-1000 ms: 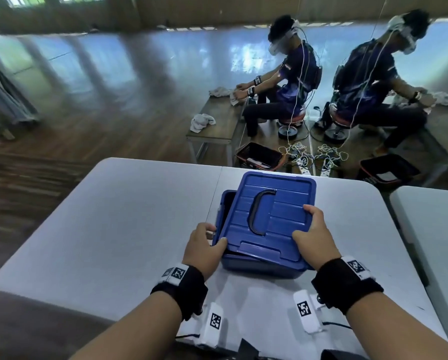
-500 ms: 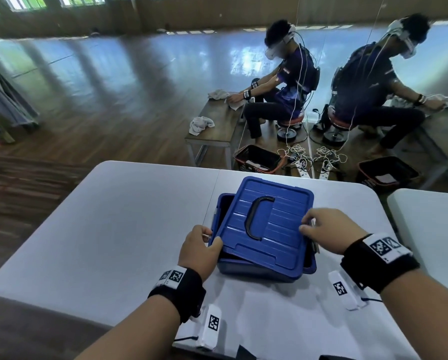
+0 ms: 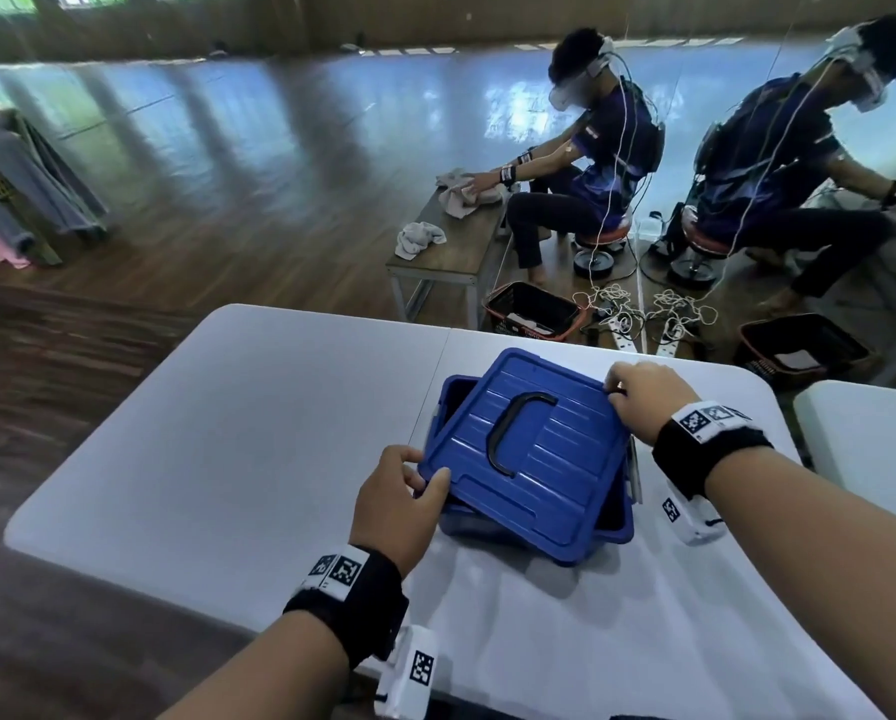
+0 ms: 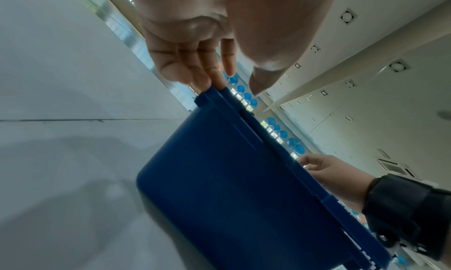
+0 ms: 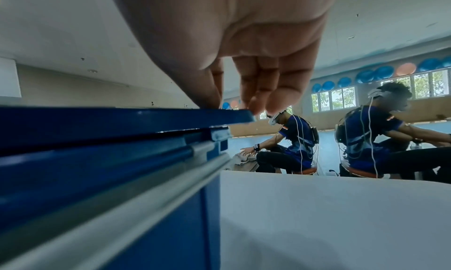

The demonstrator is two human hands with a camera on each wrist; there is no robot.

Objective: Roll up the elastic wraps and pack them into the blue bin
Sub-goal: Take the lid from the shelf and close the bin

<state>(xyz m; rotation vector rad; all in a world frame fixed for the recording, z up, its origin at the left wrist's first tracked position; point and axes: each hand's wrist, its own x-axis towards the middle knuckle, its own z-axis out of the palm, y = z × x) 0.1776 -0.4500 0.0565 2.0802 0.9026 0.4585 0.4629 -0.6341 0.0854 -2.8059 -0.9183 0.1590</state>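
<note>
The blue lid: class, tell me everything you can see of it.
The blue lid looks like ribbed moulded plastic, rectangular, with a dark curved handle lying flat in its middle. It sits askew and tilted on the blue bin, not closed, leaving gaps at the corners. The left hand pinches its near-left corner; the right hand pinches its far-right corner. The bin stands on a white table.

Smooth, glossy blue plastic forms the lid (image 3: 529, 449) and bin (image 4: 219, 187); the white table (image 3: 227, 433) looks matt; the floor (image 3: 227, 174) is glossy wood.
</note>
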